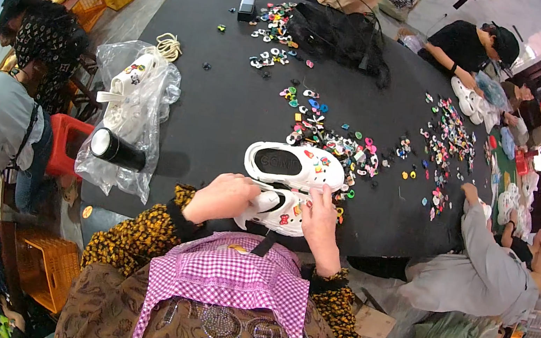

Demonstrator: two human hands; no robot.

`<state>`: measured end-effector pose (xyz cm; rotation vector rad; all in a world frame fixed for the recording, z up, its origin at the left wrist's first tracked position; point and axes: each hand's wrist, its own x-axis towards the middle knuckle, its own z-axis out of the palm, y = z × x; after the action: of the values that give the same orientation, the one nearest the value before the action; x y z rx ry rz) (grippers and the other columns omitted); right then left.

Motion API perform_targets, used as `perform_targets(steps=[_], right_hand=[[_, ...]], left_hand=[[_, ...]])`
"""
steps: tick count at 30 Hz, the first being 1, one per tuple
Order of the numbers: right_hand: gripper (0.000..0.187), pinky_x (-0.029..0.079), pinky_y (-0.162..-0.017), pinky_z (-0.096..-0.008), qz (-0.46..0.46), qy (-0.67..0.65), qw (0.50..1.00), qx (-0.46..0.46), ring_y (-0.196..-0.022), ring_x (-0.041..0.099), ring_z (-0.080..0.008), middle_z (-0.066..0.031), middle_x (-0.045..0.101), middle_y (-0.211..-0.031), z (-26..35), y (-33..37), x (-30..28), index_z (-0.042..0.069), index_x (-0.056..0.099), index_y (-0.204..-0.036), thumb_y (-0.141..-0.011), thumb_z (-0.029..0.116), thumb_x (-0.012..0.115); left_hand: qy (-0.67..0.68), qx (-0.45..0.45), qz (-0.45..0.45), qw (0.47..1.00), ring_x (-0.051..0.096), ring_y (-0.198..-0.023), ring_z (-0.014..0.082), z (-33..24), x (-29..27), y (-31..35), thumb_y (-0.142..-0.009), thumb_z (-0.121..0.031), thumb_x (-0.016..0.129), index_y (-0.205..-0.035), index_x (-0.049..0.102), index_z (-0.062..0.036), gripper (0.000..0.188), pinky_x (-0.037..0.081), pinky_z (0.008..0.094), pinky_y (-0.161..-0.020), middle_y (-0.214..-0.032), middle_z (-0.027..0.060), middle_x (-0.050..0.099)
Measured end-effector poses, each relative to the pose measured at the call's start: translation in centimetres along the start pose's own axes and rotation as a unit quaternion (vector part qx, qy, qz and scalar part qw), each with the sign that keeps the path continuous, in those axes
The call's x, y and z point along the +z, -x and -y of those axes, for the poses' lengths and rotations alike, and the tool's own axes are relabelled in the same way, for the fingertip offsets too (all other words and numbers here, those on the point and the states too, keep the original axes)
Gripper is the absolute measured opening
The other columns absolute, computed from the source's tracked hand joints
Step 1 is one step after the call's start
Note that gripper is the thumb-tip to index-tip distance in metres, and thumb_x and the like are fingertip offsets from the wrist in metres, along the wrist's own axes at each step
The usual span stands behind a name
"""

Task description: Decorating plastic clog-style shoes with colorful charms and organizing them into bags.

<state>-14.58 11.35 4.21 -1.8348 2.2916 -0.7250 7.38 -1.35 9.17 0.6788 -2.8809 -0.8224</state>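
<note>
Two white clogs lie side by side at the table's near edge, toes pointing right. The farther clog [328, 172] has a dark insole and colourful charms on its toe. On the nearer clog [287, 222], a red charm and other small ones show. My left hand [222, 198] is closed round its heel end, the fingertips partly hidden by the hand. With bent fingers my right hand [321, 224] holds the toe end, its fingertips close to the farther clog. Loose shoe charms [351, 151] are heaped just beyond the pair.
At left, a plastic bag [163, 99] holds a white clog [135, 77], with a black bottle [119, 149] beside it. A black mesh bag [344, 39] and more charms [451, 137] lie farther off on the dark table [224, 105]. Co-workers [503, 266] sit at the right side.
</note>
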Motion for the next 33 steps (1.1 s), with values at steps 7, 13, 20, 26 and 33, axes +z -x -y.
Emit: perform_targets(steps=[7,13,20,26,33], right_hand=[[0.035,0.049,-0.074,-0.0416,-0.014,-0.036,0.999,-0.011,-0.083,0.061,-0.0381,-0.0317,0.045,-0.125,-0.9,0.7,0.3,-0.005,0.053,-0.112,-0.080,0.010,0.059],[0.037,0.049,-0.074,-0.0408,-0.003,-0.089,0.996,0.010,-0.085,0.061,-0.0383,-0.0317,0.044,-0.127,-1.0,0.7,0.2,-0.005,0.051,-0.113,-0.080,0.010,0.060],[0.041,0.048,-0.076,-0.0430,0.029,-0.032,0.999,0.009,-0.092,0.058,-0.0404,-0.0292,0.040,-0.130,-0.4,0.4,-0.1,-0.004,0.048,-0.116,-0.079,0.009,0.061],[0.044,0.044,-0.086,-0.0435,0.054,-0.101,0.992,0.050,-0.106,0.053,-0.0411,-0.0273,0.040,-0.132,-0.9,0.8,-1.2,-0.005,0.047,-0.119,-0.082,0.014,0.060],[0.043,0.046,-0.085,-0.0381,-0.022,-0.124,0.989,0.080,-0.101,0.058,-0.0351,-0.0246,0.053,-0.119,-2.8,2.3,-1.8,-0.004,0.051,-0.118,-0.082,0.017,0.062]], left_hand=[[-0.152,0.012,-0.009,0.988,0.059,-0.086,0.0265,-1.5,3.3,-3.0,-0.071,-0.013,0.061,-0.078,0.064,-0.0082,0.009,0.046,0.0373,-0.075,-0.089,0.0111,0.058],[-0.155,0.046,-0.118,0.980,0.058,-0.078,0.0263,-2.0,6.2,-3.3,-0.072,-0.012,0.058,-0.079,0.054,-0.0037,0.011,0.048,0.0371,-0.063,-0.084,0.0119,0.052],[-0.004,-0.027,-0.094,0.995,0.062,-0.080,0.0343,-1.8,5.9,-3.3,-0.071,-0.008,0.060,-0.089,0.056,-0.0001,0.020,0.051,0.0426,-0.067,-0.094,0.0183,0.057],[0.163,0.008,-0.064,0.985,0.054,-0.098,0.0359,-1.9,1.4,-0.9,-0.070,-0.015,0.071,-0.108,0.051,0.0004,0.046,0.045,0.0418,-0.084,-0.108,0.0199,0.051],[0.022,0.085,-0.068,0.994,0.055,-0.098,0.0328,-1.3,0.2,1.3,-0.073,-0.008,0.067,-0.111,0.051,0.0001,0.041,0.046,0.0395,-0.083,-0.109,0.0163,0.052]])
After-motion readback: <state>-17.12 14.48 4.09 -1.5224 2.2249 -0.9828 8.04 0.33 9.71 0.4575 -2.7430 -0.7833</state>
